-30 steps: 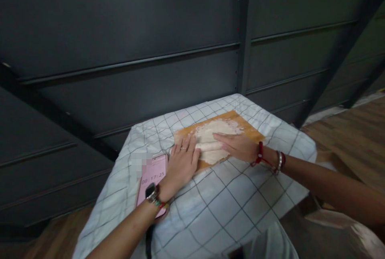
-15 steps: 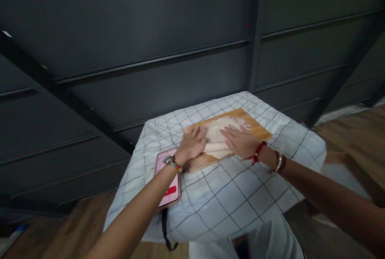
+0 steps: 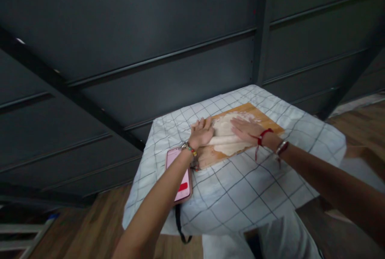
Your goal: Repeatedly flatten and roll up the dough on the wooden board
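A flattened sheet of pale dough (image 3: 230, 148) lies on a wooden board (image 3: 266, 118) dusted with flour. Across it runs a pale, floury cylinder (image 3: 221, 140) that looks like a rolling pin. My left hand (image 3: 202, 134) rests on the cylinder's left end, fingers stretched out and pointing away from me. Over its right end my right hand (image 3: 248, 130) lies flat, fingers extended. Both palms press from above without wrapping round it, and they cover its ends.
A phone (image 3: 173, 158) with a pink screen lies left of the board, under my left forearm; its black strap (image 3: 179, 223) hangs over the edge. A checked white cloth (image 3: 240, 187) covers the table. Dark panels (image 3: 168, 86) stand behind it.
Both hands have moved forward across the board with the cylinder, baring more dough on the near side. The whole view has shifted slightly, so the table appears further right.
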Available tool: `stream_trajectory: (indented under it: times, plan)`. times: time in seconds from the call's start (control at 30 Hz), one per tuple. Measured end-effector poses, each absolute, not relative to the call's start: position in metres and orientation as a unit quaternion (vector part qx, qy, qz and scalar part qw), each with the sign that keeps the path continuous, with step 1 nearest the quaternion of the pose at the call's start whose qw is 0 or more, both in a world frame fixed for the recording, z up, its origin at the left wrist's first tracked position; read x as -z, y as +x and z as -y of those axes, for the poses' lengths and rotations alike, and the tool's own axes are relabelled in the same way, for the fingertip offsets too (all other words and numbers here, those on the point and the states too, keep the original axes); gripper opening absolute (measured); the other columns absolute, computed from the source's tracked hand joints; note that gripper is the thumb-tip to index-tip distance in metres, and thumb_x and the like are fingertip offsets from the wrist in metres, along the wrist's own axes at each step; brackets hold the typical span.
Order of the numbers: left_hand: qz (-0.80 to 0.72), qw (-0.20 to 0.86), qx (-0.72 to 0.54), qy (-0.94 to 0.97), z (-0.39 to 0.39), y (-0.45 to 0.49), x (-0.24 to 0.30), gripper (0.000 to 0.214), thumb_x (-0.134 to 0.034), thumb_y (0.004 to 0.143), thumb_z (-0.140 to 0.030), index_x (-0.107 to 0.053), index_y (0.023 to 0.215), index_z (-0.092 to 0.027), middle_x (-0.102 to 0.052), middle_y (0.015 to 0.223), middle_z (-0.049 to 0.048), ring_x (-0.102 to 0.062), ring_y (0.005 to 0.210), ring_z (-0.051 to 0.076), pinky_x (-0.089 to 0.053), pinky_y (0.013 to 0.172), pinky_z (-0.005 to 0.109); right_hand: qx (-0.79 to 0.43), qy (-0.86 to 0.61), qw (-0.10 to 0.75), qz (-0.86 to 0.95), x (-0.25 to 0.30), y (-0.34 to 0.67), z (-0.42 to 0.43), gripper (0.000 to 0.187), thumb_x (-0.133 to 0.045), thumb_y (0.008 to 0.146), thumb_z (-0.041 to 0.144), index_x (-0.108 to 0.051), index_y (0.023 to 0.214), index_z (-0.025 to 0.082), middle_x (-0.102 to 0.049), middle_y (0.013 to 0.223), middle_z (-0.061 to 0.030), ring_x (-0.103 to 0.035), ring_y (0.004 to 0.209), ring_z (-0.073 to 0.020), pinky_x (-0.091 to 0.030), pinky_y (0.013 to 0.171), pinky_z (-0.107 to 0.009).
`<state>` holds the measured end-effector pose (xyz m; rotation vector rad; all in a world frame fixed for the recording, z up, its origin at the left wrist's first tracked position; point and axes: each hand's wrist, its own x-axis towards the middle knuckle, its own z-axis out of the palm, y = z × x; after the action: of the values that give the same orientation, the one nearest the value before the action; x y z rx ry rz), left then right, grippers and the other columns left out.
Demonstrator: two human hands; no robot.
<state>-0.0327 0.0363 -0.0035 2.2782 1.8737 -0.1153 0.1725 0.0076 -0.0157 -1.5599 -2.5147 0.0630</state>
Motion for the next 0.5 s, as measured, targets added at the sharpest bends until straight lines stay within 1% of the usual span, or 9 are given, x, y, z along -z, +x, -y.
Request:
stream_trajectory:
  times: [0.07,0.13,0.2,0.27,0.37,0.43,0.5]
  plan:
    - [-0.622,0.091,0.038,0.777,-0.035,-0.033,0.003,0.058,-0.016,0.092,-0.040,-0.008,0.147,-0.025,-0.007,0.153,0.0053,-0.005,0.139,0.028,-0.012,0.109,0.051,-0.005,-0.520,0.109,0.847,0.016,0.172,-0.006,0.042,-0.033,0.092,0.028,-0.053,0.126,0.012,-0.051,0.131,-0.0129,-0.043,0.125,-0.0224,-0.031,0.106,-0.044]
    - [-0.592,0.073,0.028,0.802,-0.029,-0.035,0.004,0.057,-0.018,0.092,-0.039,-0.007,0.147,-0.027,-0.007,0.153,0.0026,-0.005,0.139,0.025,-0.012,0.110,0.049,0.024,-0.487,0.142,0.861,0.017,0.172,0.002,0.044,-0.032,0.092,0.029,-0.049,0.128,0.010,-0.048,0.134,-0.0138,-0.040,0.127,-0.0244,-0.030,0.106,-0.047]
    - [-0.574,0.067,0.024,0.815,-0.026,-0.037,0.005,0.057,-0.018,0.092,-0.037,-0.006,0.147,-0.028,-0.006,0.153,0.0014,-0.005,0.139,0.023,-0.012,0.111,0.048,0.032,-0.472,0.141,0.870,0.017,0.172,0.008,0.045,-0.030,0.093,0.031,-0.048,0.129,0.011,-0.045,0.137,-0.0129,-0.034,0.131,-0.0258,-0.028,0.105,-0.052]
    - [-0.586,0.082,0.033,0.806,-0.027,-0.037,0.005,0.058,-0.018,0.091,-0.037,-0.006,0.147,-0.025,-0.007,0.153,0.0030,-0.005,0.139,0.025,-0.013,0.110,0.050,0.021,-0.498,0.126,0.858,0.017,0.171,0.009,0.045,-0.031,0.092,0.031,-0.048,0.128,0.011,-0.045,0.136,-0.0136,-0.035,0.130,-0.0265,-0.029,0.103,-0.054]
    - [-0.599,0.095,0.039,0.794,-0.028,-0.037,0.005,0.059,-0.018,0.091,-0.038,-0.008,0.147,-0.023,-0.007,0.153,0.0052,-0.005,0.139,0.027,-0.014,0.109,0.052,0.012,-0.529,0.118,0.840,0.016,0.170,0.008,0.044,-0.031,0.092,0.029,-0.048,0.128,0.010,-0.043,0.137,-0.0146,-0.035,0.130,-0.0265,-0.031,0.103,-0.052]
    - [-0.580,0.075,0.019,0.811,-0.025,-0.037,0.006,0.058,-0.018,0.091,-0.038,-0.007,0.147,-0.026,-0.006,0.153,0.0030,-0.005,0.139,0.025,-0.013,0.110,0.049,0.026,-0.507,0.129,0.852,0.016,0.169,0.011,0.044,-0.031,0.092,0.029,-0.048,0.128,0.010,-0.043,0.138,-0.0130,-0.033,0.132,-0.0252,-0.029,0.105,-0.050]
    - [-0.566,0.055,0.001,0.823,-0.020,-0.038,0.007,0.057,-0.018,0.091,-0.037,-0.006,0.147,-0.028,-0.007,0.153,0.0005,-0.006,0.139,0.022,-0.012,0.111,0.046,0.042,-0.488,0.140,0.861,0.017,0.168,0.016,0.042,-0.032,0.092,0.028,-0.050,0.127,0.011,-0.046,0.136,-0.0115,-0.034,0.131,-0.0241,-0.030,0.105,-0.048]
